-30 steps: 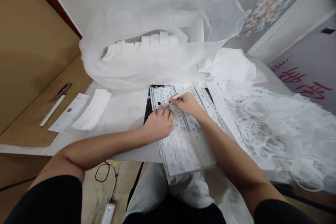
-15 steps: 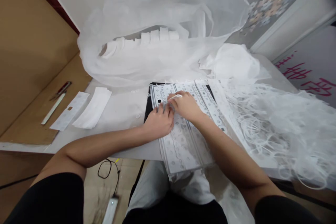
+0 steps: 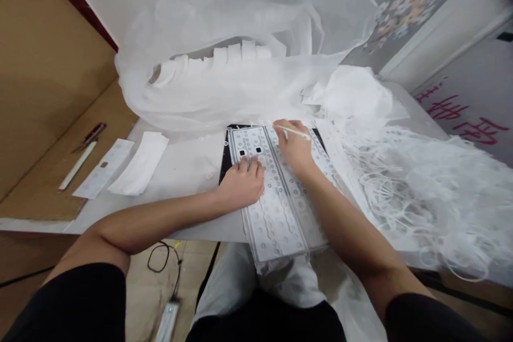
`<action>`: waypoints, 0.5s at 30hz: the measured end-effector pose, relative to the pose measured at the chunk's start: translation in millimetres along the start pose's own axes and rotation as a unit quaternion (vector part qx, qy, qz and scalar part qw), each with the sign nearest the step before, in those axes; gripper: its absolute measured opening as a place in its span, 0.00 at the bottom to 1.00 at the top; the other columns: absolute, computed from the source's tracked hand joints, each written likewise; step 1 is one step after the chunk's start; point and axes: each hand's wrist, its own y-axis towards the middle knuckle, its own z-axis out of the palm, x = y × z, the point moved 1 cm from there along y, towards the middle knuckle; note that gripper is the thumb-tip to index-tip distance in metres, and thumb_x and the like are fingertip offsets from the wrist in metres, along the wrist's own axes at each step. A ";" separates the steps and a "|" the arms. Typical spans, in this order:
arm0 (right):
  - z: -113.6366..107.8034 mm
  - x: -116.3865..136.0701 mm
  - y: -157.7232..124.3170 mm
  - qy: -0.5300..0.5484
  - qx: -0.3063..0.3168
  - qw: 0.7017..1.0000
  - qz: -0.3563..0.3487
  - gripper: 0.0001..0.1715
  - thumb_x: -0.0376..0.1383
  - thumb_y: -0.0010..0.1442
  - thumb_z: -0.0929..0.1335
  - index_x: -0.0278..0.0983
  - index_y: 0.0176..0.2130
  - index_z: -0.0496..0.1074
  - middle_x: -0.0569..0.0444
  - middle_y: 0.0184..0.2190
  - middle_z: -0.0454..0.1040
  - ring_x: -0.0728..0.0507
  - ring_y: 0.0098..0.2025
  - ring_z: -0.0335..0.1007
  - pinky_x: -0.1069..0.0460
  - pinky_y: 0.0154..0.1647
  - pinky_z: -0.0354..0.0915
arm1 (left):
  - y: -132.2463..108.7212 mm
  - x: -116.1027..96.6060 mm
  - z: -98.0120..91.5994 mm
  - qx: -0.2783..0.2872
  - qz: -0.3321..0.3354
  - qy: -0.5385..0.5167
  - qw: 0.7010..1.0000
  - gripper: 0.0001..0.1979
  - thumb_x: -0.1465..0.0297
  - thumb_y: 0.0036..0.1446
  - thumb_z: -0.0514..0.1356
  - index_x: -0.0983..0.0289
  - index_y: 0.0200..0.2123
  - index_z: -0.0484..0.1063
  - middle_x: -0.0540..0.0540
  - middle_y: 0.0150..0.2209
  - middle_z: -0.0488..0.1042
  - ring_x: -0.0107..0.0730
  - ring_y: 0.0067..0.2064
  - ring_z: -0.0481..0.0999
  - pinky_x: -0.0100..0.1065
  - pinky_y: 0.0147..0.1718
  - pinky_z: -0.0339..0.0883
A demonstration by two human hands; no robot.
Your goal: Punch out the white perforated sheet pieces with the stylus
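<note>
Several long white die-cut sheets (image 3: 276, 219) lie side by side over a black mat (image 3: 225, 163), hanging past the table's front edge. My left hand (image 3: 242, 184) rests on the leftmost sheet with its fingers curled down, pressing it flat. Two small black holes (image 3: 250, 151) show in that sheet just beyond my fingertips. My right hand (image 3: 294, 144) is at the far end of the middle sheet, closed around a thin white stick (image 3: 294, 131) that points right.
A big translucent white bag (image 3: 248, 43) with folded white pieces stands behind the sheets. A tangle of white strip waste (image 3: 425, 187) fills the right side. White paper pieces (image 3: 138, 163), a white strip and a red-handled tool (image 3: 90, 136) lie at left.
My right hand has moved away from my left, up to the far end of the middle sheet, with the stick now pointing right. A second black hole shows in the left sheet.
</note>
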 end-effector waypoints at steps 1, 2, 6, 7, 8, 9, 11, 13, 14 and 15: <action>-1.8 -8.6 3.4 0.024 -0.048 0.999 0.011 0.16 0.39 0.72 0.62 0.40 0.45 0.79 0.47 0.42 0.81 0.36 0.53 0.72 0.40 0.57 0.65 | 2.3 2.3 -0.4 -0.002 0.001 -0.005 1.000 0.23 0.64 0.71 0.51 0.73 0.59 0.72 0.72 0.62 0.72 0.60 0.58 0.75 0.45 0.44 0.72; -2.6 -16.6 6.3 0.051 -0.086 0.995 0.015 0.16 0.40 0.72 0.63 0.40 0.44 0.79 0.47 0.43 0.82 0.36 0.54 0.72 0.40 0.59 0.64 | 5.6 5.9 -0.8 -0.002 0.000 -0.016 1.000 0.21 0.63 0.71 0.50 0.71 0.56 0.74 0.70 0.59 0.74 0.56 0.55 0.76 0.43 0.41 0.71; 9.1 -33.0 10.1 0.179 -0.078 0.981 0.024 0.16 0.45 0.69 0.66 0.38 0.41 0.80 0.48 0.42 0.82 0.38 0.49 0.76 0.42 0.57 0.67 | 24.5 30.2 2.4 -0.009 -0.043 -0.111 0.993 0.20 0.62 0.74 0.47 0.63 0.42 0.77 0.59 0.42 0.80 0.42 0.44 0.78 0.37 0.35 0.68; 14.9 -32.9 9.0 0.209 -0.045 0.976 0.034 0.17 0.46 0.68 0.67 0.37 0.41 0.80 0.48 0.41 0.82 0.39 0.46 0.77 0.44 0.52 0.69 | 29.1 37.2 4.9 -0.016 -0.064 -0.142 0.988 0.18 0.63 0.74 0.48 0.62 0.41 0.77 0.57 0.41 0.80 0.41 0.46 0.78 0.36 0.35 0.68; 20.9 -31.5 7.6 0.233 -0.008 0.972 0.042 0.18 0.47 0.68 0.68 0.37 0.42 0.80 0.49 0.40 0.82 0.41 0.43 0.77 0.46 0.48 0.70 | 33.2 43.5 8.1 -0.025 -0.085 -0.171 0.981 0.16 0.64 0.73 0.50 0.61 0.41 0.76 0.56 0.42 0.80 0.40 0.48 0.77 0.36 0.36 0.69; 26.5 -29.6 6.3 0.251 0.026 0.966 0.045 0.18 0.47 0.67 0.68 0.36 0.42 0.81 0.49 0.40 0.83 0.42 0.40 0.76 0.48 0.45 0.70 | 36.5 48.8 11.9 -0.033 -0.101 -0.195 0.975 0.13 0.65 0.72 0.52 0.60 0.42 0.76 0.56 0.44 0.80 0.40 0.50 0.77 0.36 0.39 0.70; 35.6 -26.5 5.4 0.275 0.075 0.958 0.044 0.19 0.47 0.66 0.69 0.36 0.43 0.81 0.50 0.39 0.83 0.45 0.38 0.75 0.50 0.42 0.68 | 41.2 56.2 20.3 -0.053 -0.120 -0.217 0.967 0.11 0.65 0.70 0.56 0.60 0.49 0.75 0.57 0.52 0.78 0.42 0.56 0.74 0.40 0.49 0.70; 41.4 -26.6 8.0 0.292 0.088 0.950 0.064 0.20 0.48 0.65 0.69 0.35 0.43 0.81 0.50 0.38 0.83 0.45 0.36 0.75 0.52 0.40 0.68 | 44.0 60.5 28.8 -0.063 -0.136 -0.212 0.966 0.19 0.63 0.68 0.58 0.63 0.58 0.71 0.61 0.62 0.72 0.49 0.65 0.67 0.47 0.62 0.62; 43.6 -27.9 10.6 0.297 0.088 0.947 0.085 0.21 0.49 0.65 0.69 0.35 0.42 0.81 0.51 0.37 0.83 0.46 0.35 0.75 0.52 0.38 0.67 | 45.1 62.3 32.9 -0.059 -0.148 -0.207 0.965 0.24 0.61 0.68 0.58 0.65 0.63 0.67 0.64 0.67 0.67 0.52 0.69 0.62 0.50 0.66 0.57; 45.6 -29.5 13.8 0.298 0.087 0.944 0.108 0.21 0.50 0.65 0.69 0.35 0.41 0.81 0.51 0.35 0.82 0.46 0.34 0.74 0.53 0.37 0.67 | 46.3 64.4 36.6 -0.049 -0.164 -0.205 0.964 0.29 0.58 0.68 0.57 0.66 0.66 0.63 0.66 0.70 0.62 0.54 0.72 0.57 0.53 0.69 0.51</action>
